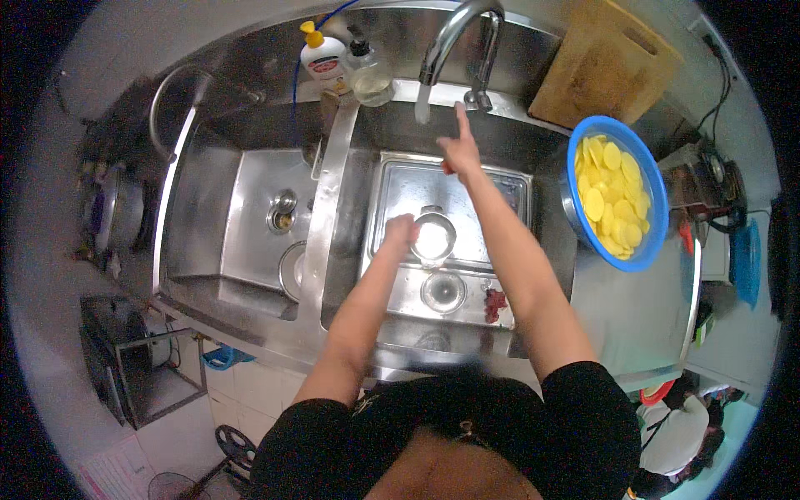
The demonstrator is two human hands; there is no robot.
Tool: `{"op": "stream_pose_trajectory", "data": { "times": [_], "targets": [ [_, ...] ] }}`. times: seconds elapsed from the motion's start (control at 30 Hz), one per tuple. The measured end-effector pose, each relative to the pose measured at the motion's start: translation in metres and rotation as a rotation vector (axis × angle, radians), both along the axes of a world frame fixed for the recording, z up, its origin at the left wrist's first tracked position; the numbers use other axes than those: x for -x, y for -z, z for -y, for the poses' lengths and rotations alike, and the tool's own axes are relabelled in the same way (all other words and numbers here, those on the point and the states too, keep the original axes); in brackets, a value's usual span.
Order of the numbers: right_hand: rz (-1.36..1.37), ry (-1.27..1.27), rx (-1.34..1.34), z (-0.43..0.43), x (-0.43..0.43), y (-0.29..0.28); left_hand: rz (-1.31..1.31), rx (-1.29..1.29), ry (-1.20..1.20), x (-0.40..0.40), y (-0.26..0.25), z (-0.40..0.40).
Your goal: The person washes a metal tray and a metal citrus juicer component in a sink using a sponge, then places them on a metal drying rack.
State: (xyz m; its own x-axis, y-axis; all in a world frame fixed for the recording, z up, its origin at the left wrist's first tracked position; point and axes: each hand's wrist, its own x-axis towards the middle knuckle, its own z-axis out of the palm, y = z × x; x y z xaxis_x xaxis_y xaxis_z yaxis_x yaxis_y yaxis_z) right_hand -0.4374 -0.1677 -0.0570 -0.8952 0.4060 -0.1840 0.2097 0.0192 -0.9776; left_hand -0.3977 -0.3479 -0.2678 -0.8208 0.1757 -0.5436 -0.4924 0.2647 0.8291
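Note:
In the right-hand basin, my left hand grips the side of a small round metal bowl, which shines brightly. My right hand reaches toward the base of the chrome faucet, index finger extended and nothing seen in its grasp. Water shows at the spout, left of that finger. Under my hands lies a rectangular metal tray. Nearer me are a round drain-like metal piece and a dark red clump.
A blue basin of yellow slices stands on the right counter, before a wooden cutting board. A pump bottle and a clear dispenser stand behind the divider. Left is another sink basin. A person is at lower right.

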Motion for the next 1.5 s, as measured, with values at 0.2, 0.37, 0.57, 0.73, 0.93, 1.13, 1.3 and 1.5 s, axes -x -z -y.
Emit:
{"op": "stream_pose_trajectory", "data": {
  "times": [0.2,0.37,0.57,0.73,0.93,1.13,1.3,1.5],
  "targets": [
    [-0.182,0.175,-0.264,0.035,0.032,0.034,0.534,-0.485,-0.234,0.043,-0.044,-0.03],
    [0.047,-0.188,0.51,0.059,0.02,-0.005,0.518,-0.745,-0.2,0.076,-0.048,-0.036],
    [0.075,-0.257,0.039,-0.009,-0.024,-0.087,0.192,-0.626,0.073,0.063,-0.177,-0.093],
    [-0.405,-0.296,0.236,0.015,-0.007,-0.159,0.447,-0.696,-0.03,0.106,-0.098,-0.084],
    [-0.24,-0.222,0.139,-0.04,-0.047,-0.158,0.509,-0.637,0.044,0.077,-0.129,-0.116],
    [-0.131,-0.28,0.537,-0.012,-0.04,-0.112,0.601,-1.298,0.155,0.078,-0.15,-0.126],
    [-0.301,0.463,1.266,0.009,0.01,0.023,0.561,-1.448,-0.093,0.045,-0.197,-0.115],
    [0.383,0.406,-0.556,0.018,0.032,0.054,0.491,-1.124,-0.061,-0.01,-0.19,-0.08]
  ]
}}
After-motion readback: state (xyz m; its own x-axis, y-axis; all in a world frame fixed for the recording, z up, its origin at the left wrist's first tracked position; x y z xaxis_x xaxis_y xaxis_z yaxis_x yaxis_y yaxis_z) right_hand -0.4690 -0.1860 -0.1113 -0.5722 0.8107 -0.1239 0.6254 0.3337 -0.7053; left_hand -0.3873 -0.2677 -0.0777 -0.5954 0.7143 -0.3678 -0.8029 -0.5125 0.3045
